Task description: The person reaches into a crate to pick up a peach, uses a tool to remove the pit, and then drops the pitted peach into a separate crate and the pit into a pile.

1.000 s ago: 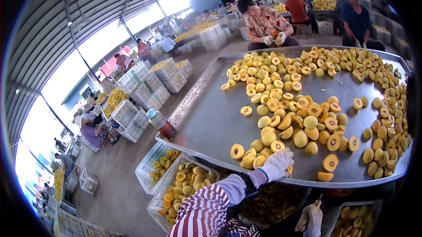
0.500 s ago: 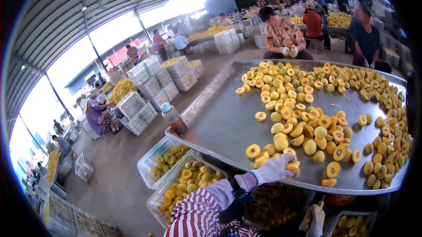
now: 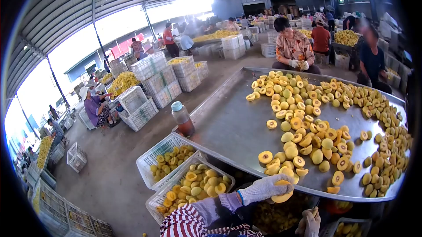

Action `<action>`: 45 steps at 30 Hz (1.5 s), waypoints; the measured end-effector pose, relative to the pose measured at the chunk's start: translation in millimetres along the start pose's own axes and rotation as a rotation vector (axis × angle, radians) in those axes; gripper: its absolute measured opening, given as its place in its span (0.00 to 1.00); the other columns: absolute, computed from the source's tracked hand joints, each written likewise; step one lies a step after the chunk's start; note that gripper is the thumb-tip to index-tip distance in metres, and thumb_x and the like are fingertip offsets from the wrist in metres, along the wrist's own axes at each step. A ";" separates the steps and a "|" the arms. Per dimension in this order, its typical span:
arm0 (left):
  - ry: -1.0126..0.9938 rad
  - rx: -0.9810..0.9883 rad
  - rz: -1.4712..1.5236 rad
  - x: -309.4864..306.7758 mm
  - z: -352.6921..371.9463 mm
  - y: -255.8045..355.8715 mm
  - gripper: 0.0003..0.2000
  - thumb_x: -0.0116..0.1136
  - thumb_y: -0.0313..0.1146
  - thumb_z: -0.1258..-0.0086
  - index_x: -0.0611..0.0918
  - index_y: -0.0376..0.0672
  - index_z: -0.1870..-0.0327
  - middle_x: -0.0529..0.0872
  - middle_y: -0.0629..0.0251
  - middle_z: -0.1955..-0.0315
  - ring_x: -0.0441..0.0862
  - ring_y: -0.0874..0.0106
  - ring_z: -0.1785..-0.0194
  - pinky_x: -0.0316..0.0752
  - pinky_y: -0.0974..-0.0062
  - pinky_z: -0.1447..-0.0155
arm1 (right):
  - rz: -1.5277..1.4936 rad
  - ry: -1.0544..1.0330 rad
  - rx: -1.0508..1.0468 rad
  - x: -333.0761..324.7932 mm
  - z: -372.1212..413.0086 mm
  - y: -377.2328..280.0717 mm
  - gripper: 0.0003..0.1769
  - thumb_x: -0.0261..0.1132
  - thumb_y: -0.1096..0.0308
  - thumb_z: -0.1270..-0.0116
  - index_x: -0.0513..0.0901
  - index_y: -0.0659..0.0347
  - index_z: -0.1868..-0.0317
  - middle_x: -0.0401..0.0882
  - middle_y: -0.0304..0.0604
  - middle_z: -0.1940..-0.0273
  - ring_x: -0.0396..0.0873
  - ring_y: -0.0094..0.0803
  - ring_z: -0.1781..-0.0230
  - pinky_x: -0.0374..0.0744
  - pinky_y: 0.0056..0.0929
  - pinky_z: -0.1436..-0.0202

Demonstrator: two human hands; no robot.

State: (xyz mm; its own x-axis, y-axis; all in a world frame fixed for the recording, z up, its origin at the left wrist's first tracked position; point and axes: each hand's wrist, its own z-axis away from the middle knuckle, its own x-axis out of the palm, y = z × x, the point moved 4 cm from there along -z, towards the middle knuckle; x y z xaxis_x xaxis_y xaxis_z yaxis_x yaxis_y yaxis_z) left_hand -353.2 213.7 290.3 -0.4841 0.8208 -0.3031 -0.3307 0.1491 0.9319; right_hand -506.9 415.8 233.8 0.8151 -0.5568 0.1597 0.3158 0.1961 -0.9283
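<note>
In a knitted white glove, my left hand (image 3: 266, 189) is closed on a yellow peach half (image 3: 283, 196) just off the near edge of the metal table (image 3: 233, 118). More peach halves (image 3: 292, 151), many with brown pits showing, lie close by in a loose pile on that table. My right hand (image 3: 310, 223), gloved too, is low at the bottom, below the table edge. Its fingers are curled round a slim tool whose thin tip shows above them; the rest of the tool is hidden.
Two white crates (image 3: 198, 184) of peaches stand left of my arm, and another crate (image 3: 349, 227) sits at the bottom right. A bottle of brown liquid (image 3: 183, 120) is on the table's left corner. A co-worker (image 3: 296, 50) sits across the table.
My left hand has lifted a peach half from the table and drawn it back over the near edge. My right hand is slightly lower, and the view has shifted.
</note>
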 end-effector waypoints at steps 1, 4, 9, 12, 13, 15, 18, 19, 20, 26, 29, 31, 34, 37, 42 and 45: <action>-0.041 0.084 0.144 9.7 -6.7 -16.4 0.20 0.62 0.51 0.27 0.80 0.52 0.41 0.85 0.72 0.54 0.79 0.81 0.49 0.73 0.80 0.41 | 0.032 -0.020 -0.021 11.9 1.8 -4.2 0.10 0.60 0.59 0.23 0.78 0.56 0.54 0.67 0.30 0.81 0.62 0.18 0.88 0.63 0.19 0.85; 0.015 0.114 -0.043 27.2 -1.9 -26.4 0.22 0.54 0.56 0.24 0.79 0.50 0.41 0.86 0.66 0.53 0.83 0.71 0.46 0.74 0.73 0.40 | 0.015 0.047 -0.006 43.9 7.4 -22.7 0.04 0.60 0.64 0.23 0.78 0.53 0.57 0.68 0.27 0.79 0.62 0.16 0.84 0.62 0.17 0.82; -0.026 0.096 -0.088 46.3 6.4 -23.1 0.25 0.46 0.58 0.22 0.77 0.49 0.38 0.84 0.64 0.48 0.82 0.66 0.43 0.74 0.71 0.38 | 0.007 -0.014 -0.305 64.6 -13.4 -11.6 0.12 0.62 0.74 0.26 0.69 0.52 0.66 0.67 0.27 0.69 0.64 0.15 0.71 0.66 0.16 0.68; 0.005 0.171 0.187 59.2 0.0 -49.7 0.23 0.48 0.53 0.20 0.77 0.46 0.38 0.84 0.64 0.49 0.83 0.67 0.44 0.74 0.73 0.38 | -0.011 0.018 -0.251 65.3 -17.6 -6.4 0.15 0.64 0.74 0.26 0.66 0.54 0.68 0.65 0.27 0.68 0.62 0.16 0.68 0.69 0.17 0.63; 0.023 0.187 0.319 66.1 -2.8 -61.4 0.22 0.49 0.52 0.20 0.77 0.45 0.39 0.85 0.62 0.49 0.83 0.66 0.45 0.75 0.71 0.39 | 0.095 0.057 -0.278 65.8 -17.6 -8.2 0.15 0.64 0.74 0.26 0.66 0.54 0.69 0.65 0.27 0.68 0.63 0.17 0.68 0.69 0.18 0.63; 0.074 0.221 0.429 71.9 -5.6 -71.6 0.21 0.51 0.50 0.21 0.77 0.44 0.39 0.85 0.60 0.48 0.84 0.64 0.46 0.76 0.70 0.40 | 0.305 0.135 -0.331 67.0 -17.3 -12.8 0.15 0.64 0.73 0.26 0.66 0.54 0.69 0.65 0.28 0.69 0.63 0.17 0.69 0.70 0.18 0.62; 0.176 0.225 0.268 67.3 -1.3 -67.3 0.22 0.52 0.48 0.21 0.75 0.43 0.36 0.84 0.61 0.45 0.83 0.66 0.43 0.75 0.71 0.39 | 0.198 0.107 -0.308 76.8 -16.0 -15.6 0.15 0.63 0.73 0.26 0.66 0.55 0.69 0.64 0.27 0.70 0.62 0.18 0.69 0.70 0.18 0.63; 0.207 0.192 0.148 61.1 6.2 -52.7 0.22 0.52 0.48 0.20 0.74 0.43 0.34 0.83 0.62 0.43 0.82 0.68 0.41 0.74 0.72 0.37 | 0.261 0.121 -0.368 75.8 -18.6 -14.1 0.15 0.63 0.73 0.26 0.67 0.55 0.69 0.63 0.26 0.71 0.62 0.18 0.70 0.69 0.18 0.64; 0.238 0.156 0.028 56.4 12.1 -42.1 0.23 0.52 0.47 0.20 0.73 0.43 0.33 0.82 0.64 0.41 0.81 0.70 0.39 0.73 0.74 0.35 | 0.324 0.133 -0.428 72.3 -23.7 -8.1 0.14 0.63 0.73 0.26 0.67 0.54 0.69 0.63 0.26 0.71 0.62 0.17 0.71 0.69 0.18 0.65; 0.340 0.236 0.019 52.8 16.3 -34.2 0.23 0.53 0.47 0.21 0.73 0.45 0.33 0.82 0.64 0.39 0.80 0.67 0.37 0.75 0.73 0.37 | 0.048 0.183 -0.338 65.5 -51.4 26.1 0.12 0.63 0.74 0.26 0.68 0.52 0.66 0.62 0.25 0.73 0.61 0.14 0.76 0.65 0.16 0.73; 0.336 0.170 0.034 53.8 15.3 -36.0 0.23 0.53 0.47 0.21 0.73 0.45 0.33 0.81 0.65 0.39 0.80 0.67 0.37 0.75 0.73 0.38 | -0.011 0.163 -0.290 57.9 -58.4 35.3 0.10 0.63 0.74 0.26 0.70 0.51 0.64 0.65 0.25 0.73 0.62 0.14 0.79 0.64 0.16 0.77; 0.373 0.235 -0.034 53.9 16.0 -33.1 0.23 0.53 0.47 0.21 0.73 0.45 0.33 0.81 0.64 0.39 0.80 0.67 0.37 0.75 0.73 0.38 | -0.054 0.150 -0.253 59.1 -58.6 35.5 0.09 0.63 0.74 0.26 0.71 0.52 0.62 0.66 0.25 0.74 0.63 0.14 0.80 0.64 0.16 0.78; 0.371 0.247 -0.028 53.4 14.8 -32.4 0.22 0.53 0.47 0.21 0.73 0.45 0.33 0.80 0.64 0.39 0.80 0.66 0.37 0.75 0.72 0.37 | -0.092 0.166 -0.246 61.2 -57.9 32.2 0.07 0.63 0.74 0.26 0.73 0.53 0.59 0.69 0.26 0.73 0.65 0.14 0.81 0.64 0.16 0.79; 0.344 0.211 -0.005 53.1 11.6 -36.8 0.23 0.54 0.48 0.22 0.73 0.46 0.33 0.81 0.63 0.40 0.81 0.67 0.38 0.76 0.72 0.38 | -0.072 0.194 -0.293 62.8 -59.6 30.6 0.05 0.63 0.74 0.26 0.74 0.54 0.58 0.70 0.26 0.73 0.65 0.15 0.81 0.65 0.16 0.79; 0.341 0.146 0.056 49.6 11.6 -39.4 0.22 0.55 0.47 0.22 0.75 0.45 0.35 0.84 0.63 0.43 0.82 0.68 0.39 0.76 0.73 0.38 | -0.020 0.360 -0.615 56.9 -79.9 51.1 0.06 0.63 0.74 0.32 0.73 0.59 0.65 0.73 0.35 0.76 0.69 0.20 0.83 0.71 0.21 0.81; 0.315 0.130 0.116 44.1 4.8 -42.2 0.19 0.56 0.43 0.22 0.76 0.43 0.36 0.83 0.62 0.42 0.80 0.70 0.38 0.73 0.74 0.34 | 0.462 0.318 -0.775 67.5 -58.5 28.9 0.05 0.63 0.72 0.33 0.74 0.62 0.63 0.74 0.40 0.78 0.73 0.25 0.85 0.73 0.25 0.82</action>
State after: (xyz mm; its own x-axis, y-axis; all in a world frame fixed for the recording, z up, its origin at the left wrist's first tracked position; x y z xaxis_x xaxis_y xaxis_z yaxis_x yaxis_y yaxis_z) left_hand -356.7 246.3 238.6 -0.7454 0.6288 -0.2212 -0.1629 0.1500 0.9752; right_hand -471.2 336.6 198.1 0.5731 -0.7735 -0.2707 -0.5059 -0.0741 -0.8594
